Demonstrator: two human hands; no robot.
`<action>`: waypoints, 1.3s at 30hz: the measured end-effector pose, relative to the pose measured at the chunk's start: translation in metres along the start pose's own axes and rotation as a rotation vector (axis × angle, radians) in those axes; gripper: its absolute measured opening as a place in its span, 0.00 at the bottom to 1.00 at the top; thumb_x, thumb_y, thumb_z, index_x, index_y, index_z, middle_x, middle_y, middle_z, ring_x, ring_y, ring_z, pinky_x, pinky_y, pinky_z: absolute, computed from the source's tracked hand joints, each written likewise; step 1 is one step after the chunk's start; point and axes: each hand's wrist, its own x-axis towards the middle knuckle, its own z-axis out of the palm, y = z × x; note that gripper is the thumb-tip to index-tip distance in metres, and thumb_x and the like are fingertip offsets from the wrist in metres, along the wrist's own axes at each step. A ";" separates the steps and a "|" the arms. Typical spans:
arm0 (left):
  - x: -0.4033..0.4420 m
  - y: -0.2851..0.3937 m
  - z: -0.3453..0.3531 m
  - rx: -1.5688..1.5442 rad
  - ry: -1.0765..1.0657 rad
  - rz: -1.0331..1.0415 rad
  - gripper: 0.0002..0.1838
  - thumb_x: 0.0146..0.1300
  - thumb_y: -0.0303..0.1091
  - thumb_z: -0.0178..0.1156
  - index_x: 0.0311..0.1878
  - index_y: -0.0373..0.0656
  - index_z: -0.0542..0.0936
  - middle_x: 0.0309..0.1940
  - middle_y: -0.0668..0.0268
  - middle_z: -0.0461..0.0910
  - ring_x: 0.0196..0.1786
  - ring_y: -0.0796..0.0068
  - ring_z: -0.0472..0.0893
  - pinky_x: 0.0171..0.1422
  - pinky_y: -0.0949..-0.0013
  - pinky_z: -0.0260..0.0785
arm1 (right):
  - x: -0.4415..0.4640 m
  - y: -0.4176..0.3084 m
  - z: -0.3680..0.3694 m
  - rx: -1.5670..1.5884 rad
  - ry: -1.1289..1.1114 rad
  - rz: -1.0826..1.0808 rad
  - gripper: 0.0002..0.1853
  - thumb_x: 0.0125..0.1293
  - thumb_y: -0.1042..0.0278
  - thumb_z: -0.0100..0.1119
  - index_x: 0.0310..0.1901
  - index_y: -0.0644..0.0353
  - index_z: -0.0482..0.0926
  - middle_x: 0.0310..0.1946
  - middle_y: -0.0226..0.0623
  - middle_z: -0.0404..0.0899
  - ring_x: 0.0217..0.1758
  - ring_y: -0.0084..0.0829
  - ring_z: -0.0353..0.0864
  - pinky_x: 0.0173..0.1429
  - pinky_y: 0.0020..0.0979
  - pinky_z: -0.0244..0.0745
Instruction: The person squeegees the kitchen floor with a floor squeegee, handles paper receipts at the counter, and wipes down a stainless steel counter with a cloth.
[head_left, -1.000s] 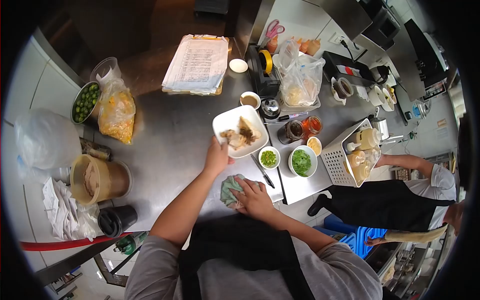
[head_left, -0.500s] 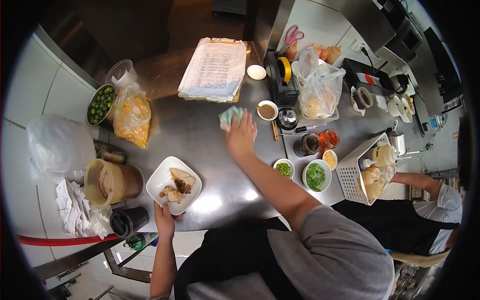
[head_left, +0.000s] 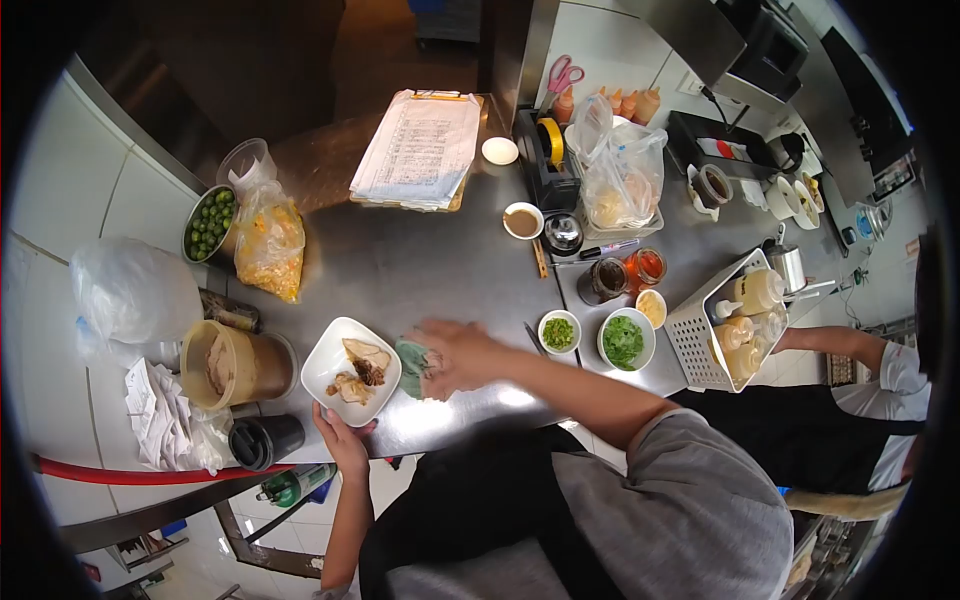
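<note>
A white square bowl (head_left: 322,358) with pieces of pale and browned meat (head_left: 350,387) is at the near edge of the steel counter. My left hand (head_left: 343,440) grips its near rim, fingers partly hidden beneath it. My right hand (head_left: 462,358), blurred by motion, presses a green cloth (head_left: 411,368) on the counter just right of the bowl. To the right of that hand are a small bowl of chopped green onion (head_left: 559,333) and a larger bowl of leafy greens (head_left: 623,342).
At left stand a tub of tan paste (head_left: 222,365), a black-lidded cup (head_left: 266,441), a bag of orange-yellow food (head_left: 270,245) and green fruit (head_left: 210,223). A clipboard (head_left: 415,150) lies at the back. On the right, a person's arm (head_left: 835,343) is beside a bottle basket (head_left: 700,335).
My right hand has moved the cloth from near the clipboard toward me, to beside the bowl. My left hand still holds the bowl. The camera view has shifted slightly.
</note>
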 end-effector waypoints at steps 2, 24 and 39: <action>-0.004 -0.011 -0.009 0.027 0.042 0.008 0.18 0.75 0.43 0.40 0.58 0.40 0.61 0.43 0.59 0.73 0.31 0.76 0.76 0.26 0.77 0.68 | 0.002 0.026 -0.053 -0.189 0.295 0.064 0.50 0.49 0.47 0.71 0.72 0.47 0.54 0.72 0.47 0.52 0.74 0.47 0.54 0.67 0.56 0.54; -0.023 0.019 0.125 0.969 -0.496 0.874 0.26 0.50 0.34 0.71 0.51 0.38 0.72 0.63 0.45 0.63 0.63 0.42 0.67 0.63 0.54 0.64 | 0.060 0.123 -0.150 -0.341 0.107 0.222 0.45 0.38 0.67 0.76 0.62 0.57 0.66 0.58 0.42 0.69 0.62 0.45 0.69 0.64 0.38 0.67; -0.004 0.014 0.146 1.050 -0.599 0.735 0.44 0.52 0.52 0.66 0.70 0.48 0.59 0.73 0.49 0.46 0.74 0.47 0.50 0.75 0.46 0.41 | 0.019 0.082 -0.105 -0.354 0.013 0.109 0.42 0.37 0.78 0.75 0.60 0.56 0.68 0.56 0.44 0.68 0.59 0.46 0.72 0.61 0.38 0.72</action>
